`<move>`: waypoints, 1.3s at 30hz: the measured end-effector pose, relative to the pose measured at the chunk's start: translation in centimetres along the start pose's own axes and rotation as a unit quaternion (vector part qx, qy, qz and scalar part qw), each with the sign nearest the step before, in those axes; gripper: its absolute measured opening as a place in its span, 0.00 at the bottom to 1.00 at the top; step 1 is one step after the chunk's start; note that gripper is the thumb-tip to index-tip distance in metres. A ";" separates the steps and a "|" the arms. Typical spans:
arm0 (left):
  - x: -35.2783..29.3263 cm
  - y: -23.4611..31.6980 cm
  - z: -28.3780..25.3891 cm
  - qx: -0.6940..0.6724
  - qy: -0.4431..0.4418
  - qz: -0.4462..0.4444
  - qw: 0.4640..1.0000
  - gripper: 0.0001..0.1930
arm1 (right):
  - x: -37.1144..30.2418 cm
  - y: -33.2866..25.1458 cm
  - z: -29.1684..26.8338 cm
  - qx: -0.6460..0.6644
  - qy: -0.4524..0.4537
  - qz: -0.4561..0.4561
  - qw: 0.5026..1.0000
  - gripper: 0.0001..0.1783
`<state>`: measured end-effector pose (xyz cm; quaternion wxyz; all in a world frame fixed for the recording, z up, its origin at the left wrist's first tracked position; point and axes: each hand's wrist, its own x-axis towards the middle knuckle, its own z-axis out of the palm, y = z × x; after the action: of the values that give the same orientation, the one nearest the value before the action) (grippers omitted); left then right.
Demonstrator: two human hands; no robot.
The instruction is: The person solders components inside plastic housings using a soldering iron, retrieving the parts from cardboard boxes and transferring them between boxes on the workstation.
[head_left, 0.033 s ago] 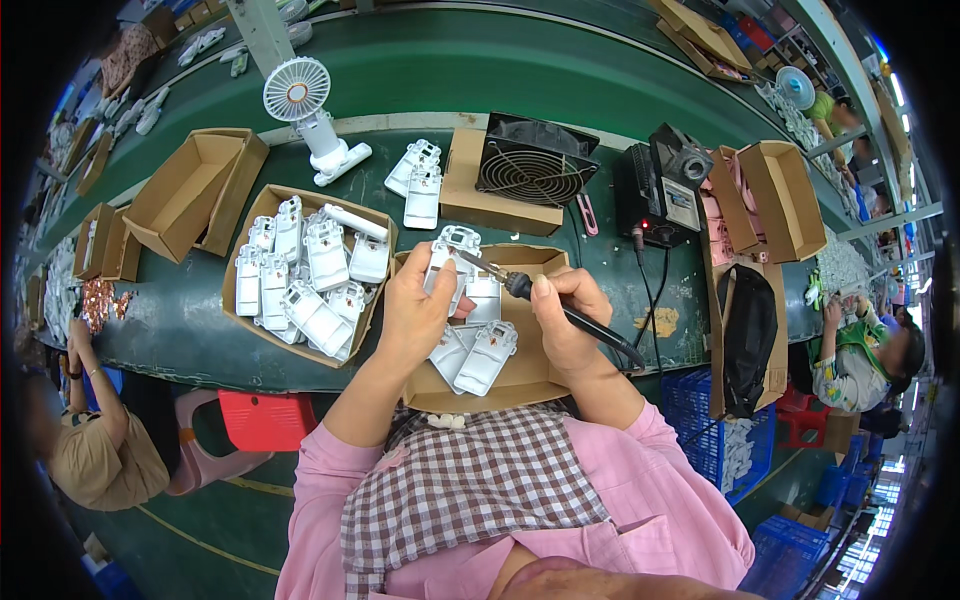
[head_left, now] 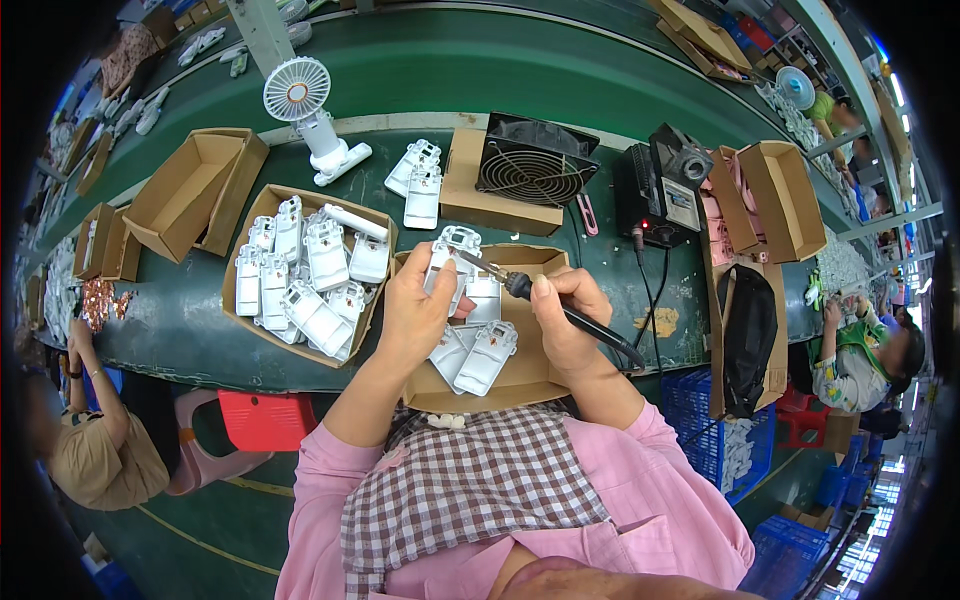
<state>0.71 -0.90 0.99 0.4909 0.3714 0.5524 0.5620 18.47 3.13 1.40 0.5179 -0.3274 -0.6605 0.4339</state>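
Green workbench (head_left: 180,325), white casing (head_left: 440,262) running near-to-far, soldering iron (head_left: 518,285) aslant, tip leftward

Tabletop (head_left: 608,268) right of the right grip (head_left: 568,325) gives passage, crossed by cables (head_left: 654,302); black fan (head_left: 535,165) blocks ahead

Up top, a green conveyor belt (head_left: 430,80) sweeps across the bg — and nr its edge stands a wht fan (head_left: 297,88), round head up. Over L, an open cardbd box (head_left: 185,195), tilted. Mid-bench, a blk square fan (head_left: 537,165) sits on a brown carton (head_left: 465,185), w/ a small pink tool (head_left: 587,214) just beside. Far R: pink parts (head_left: 716,232) by an open carton (head_left: 790,205), blk bag (head_left: 748,340) below. Under bench lvl, a blue crate (head_left: 700,435) R, red stool (head_left: 265,420) L — co-worker in tan (head_left: 110,455) seated beyond.
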 end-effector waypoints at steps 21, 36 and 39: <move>-2.8 2.6 -7.7 0.432 0.213 0.260 0.837 0.12 | -0.6 0.7 -0.7 0.027 0.063 -0.014 0.998 0.07; -3.5 4.9 -18.5 0.638 0.295 -0.022 0.711 0.18 | -1.2 -1.0 -1.2 0.038 0.088 -0.069 0.993 0.12; 0.9 2.2 -22.0 0.638 0.239 0.096 0.726 0.17 | -0.8 -0.1 -0.6 0.068 0.074 -0.049 0.994 0.12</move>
<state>-20.95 -5.48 0.52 -0.0667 0.5011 0.8412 0.1918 19.28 2.51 1.22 0.6069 -0.2902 -0.6045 0.4266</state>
